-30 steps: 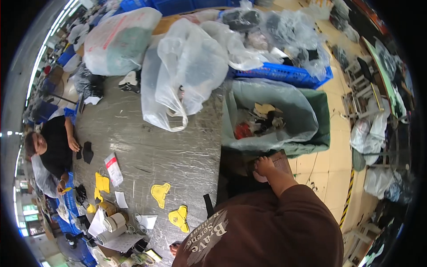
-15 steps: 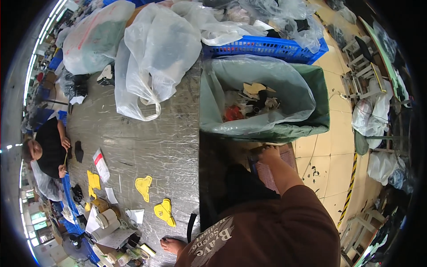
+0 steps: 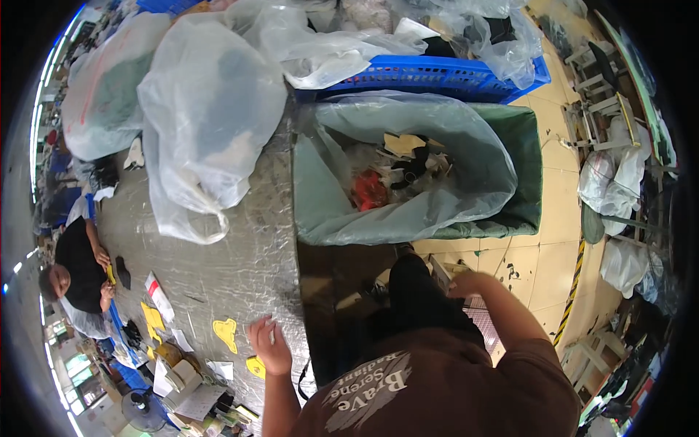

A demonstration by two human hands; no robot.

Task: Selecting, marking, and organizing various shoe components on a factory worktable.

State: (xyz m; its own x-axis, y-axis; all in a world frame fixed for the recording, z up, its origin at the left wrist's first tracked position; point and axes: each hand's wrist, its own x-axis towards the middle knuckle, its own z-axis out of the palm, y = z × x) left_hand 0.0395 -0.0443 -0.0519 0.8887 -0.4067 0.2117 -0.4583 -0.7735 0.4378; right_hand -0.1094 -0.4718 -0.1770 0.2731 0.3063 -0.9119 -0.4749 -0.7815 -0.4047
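Note:
My left hand [image 3: 270,347] is over the table, its fingers loosely bent and apart, with nothing in them. A yellow cut piece [image 3: 255,366] lies by it, partly hidden by the hand; another yellow piece [image 3: 225,334] is flat just to the left. My right hand [image 3: 467,283] is low on the right, below table height, with its fingers curled in. What it holds, if anything, is hidden. Close to that hand are a greyish block-like edge [image 3: 441,274] and a pinkish mesh surface [image 3: 483,325], partly covered by my forearm.
A green bin [image 3: 528,167] lined with clear plastic holds scraps. Behind it stands a blue crate [image 3: 437,76] with plastic bags. A large white bag [image 3: 211,109] rests on the table [image 3: 255,277]. Far left, a person [image 3: 76,255] in black handles a yellow piece. A fan [image 3: 142,408] stands lower left.
My left hand has risen from the table's near edge and moved forward over the yellow pieces. My right hand has come back slightly toward me and right. The view has shifted; my leg now shows.

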